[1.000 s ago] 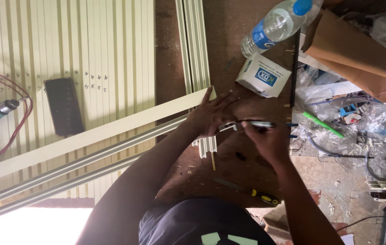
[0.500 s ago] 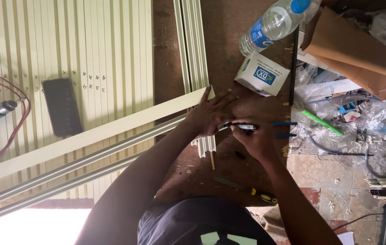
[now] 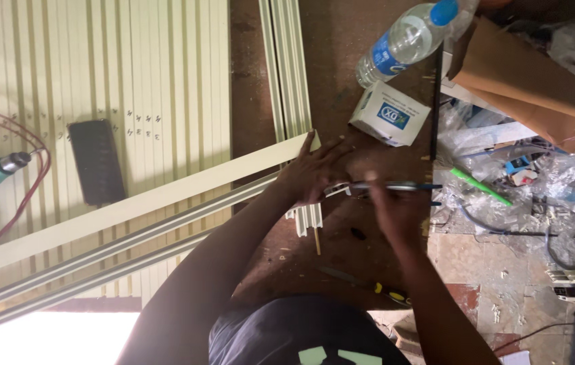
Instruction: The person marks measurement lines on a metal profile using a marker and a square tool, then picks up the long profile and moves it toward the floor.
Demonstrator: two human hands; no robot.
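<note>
the left hand (image 3: pixel 314 172) presses flat, fingers spread, on the end of a long cream strip (image 3: pixel 132 209) that lies across the brown workbench (image 3: pixel 341 81), grasping nothing. the right hand (image 3: pixel 392 209) is clenched around a thin dark tool (image 3: pixel 396 186), whose shaft runs sideways from the left hand's fingertips out past the right hand, just above a short white offcut (image 3: pixel 308 217). a small white box (image 3: pixel 389 115) sits beyond the strip's end, a water bottle (image 3: pixel 406 40) farther past it, and a yellow-handled screwdriver (image 3: pixel 369 287) lies nearer the person.

Small white box (image 3: pixel 390 113) and water bottle (image 3: pixel 406 42) crowd the bench beyond the hands.
</note>
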